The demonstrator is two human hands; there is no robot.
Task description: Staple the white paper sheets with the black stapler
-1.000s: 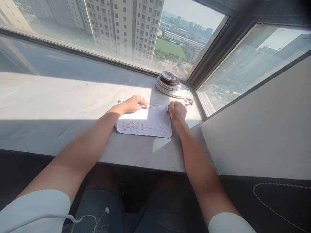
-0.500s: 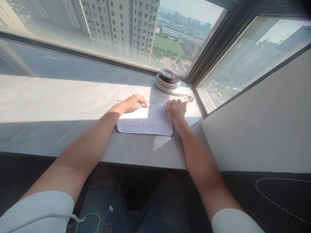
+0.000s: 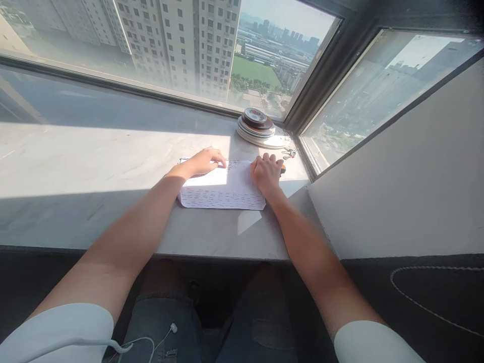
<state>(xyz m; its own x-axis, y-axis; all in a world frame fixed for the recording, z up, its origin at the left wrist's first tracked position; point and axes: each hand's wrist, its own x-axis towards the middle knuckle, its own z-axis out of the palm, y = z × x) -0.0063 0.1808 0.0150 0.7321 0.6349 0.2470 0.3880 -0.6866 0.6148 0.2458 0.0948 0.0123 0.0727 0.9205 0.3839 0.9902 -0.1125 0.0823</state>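
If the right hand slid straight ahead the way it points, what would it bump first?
Most likely the stack of plates by the window, just beyond the right hand on the paper; depth is unclear.

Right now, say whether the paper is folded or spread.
Spread: the paper lies flat on the windowsill, rows of printed lines showing across it.

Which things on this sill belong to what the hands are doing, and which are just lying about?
In hand:
sheet of paper, covered in lines of writing
left hand, flat on its top edge
right hand, fisted at its right edge
orange-tipped item by the knuckles; held or not, unclear

Lying about:
stack of plates, beyond the right hand
keys, beside the plates
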